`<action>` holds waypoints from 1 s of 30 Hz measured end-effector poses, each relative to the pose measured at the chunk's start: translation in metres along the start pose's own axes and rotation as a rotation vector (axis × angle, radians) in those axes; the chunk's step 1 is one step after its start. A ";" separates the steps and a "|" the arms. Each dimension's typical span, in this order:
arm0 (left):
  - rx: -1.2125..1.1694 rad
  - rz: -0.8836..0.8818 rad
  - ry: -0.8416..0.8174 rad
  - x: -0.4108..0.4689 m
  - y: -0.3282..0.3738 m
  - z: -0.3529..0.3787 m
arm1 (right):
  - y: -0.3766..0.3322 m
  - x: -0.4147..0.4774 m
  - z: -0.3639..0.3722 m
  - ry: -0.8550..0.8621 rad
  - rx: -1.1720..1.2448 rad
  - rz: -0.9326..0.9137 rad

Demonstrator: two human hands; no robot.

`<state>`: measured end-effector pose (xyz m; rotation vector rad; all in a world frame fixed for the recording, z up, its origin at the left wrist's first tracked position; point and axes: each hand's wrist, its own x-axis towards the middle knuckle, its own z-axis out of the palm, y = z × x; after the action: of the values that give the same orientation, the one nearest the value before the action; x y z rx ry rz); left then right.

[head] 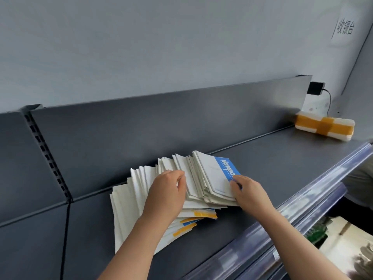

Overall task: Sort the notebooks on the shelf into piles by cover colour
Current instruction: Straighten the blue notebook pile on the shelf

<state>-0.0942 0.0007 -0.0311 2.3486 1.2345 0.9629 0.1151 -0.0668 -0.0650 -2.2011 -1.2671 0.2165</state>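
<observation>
Grey shelf [272,170]: stack [133,199] is gripped by left hand [167,190]; blue-banded notebook [214,172], pinched by right hand [249,191], is best lifted singly.

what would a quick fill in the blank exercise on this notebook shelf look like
1. The right hand pinches the top notebook, whose band is ____.
2. Covers in the fanned pile under the left hand are mostly ____.
3. The taped bundle lies on the shelf to the pile's ____.
4. The adapter on the wall is ____.

Missing words: blue; white; right; black.
</observation>
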 end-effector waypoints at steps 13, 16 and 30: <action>-0.056 -0.307 -0.005 0.016 0.030 0.032 | 0.020 0.018 0.004 -0.195 0.216 -0.486; -0.046 -0.364 0.016 0.015 0.031 0.030 | 0.028 0.022 0.003 -0.177 0.249 -0.440; -0.225 -0.530 0.121 0.001 0.040 0.024 | 0.033 0.022 0.005 -0.235 0.411 -0.377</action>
<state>-0.0529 -0.0205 -0.0261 1.6833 1.5886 1.0000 0.1493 -0.0596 -0.0844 -1.5933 -1.5753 0.5426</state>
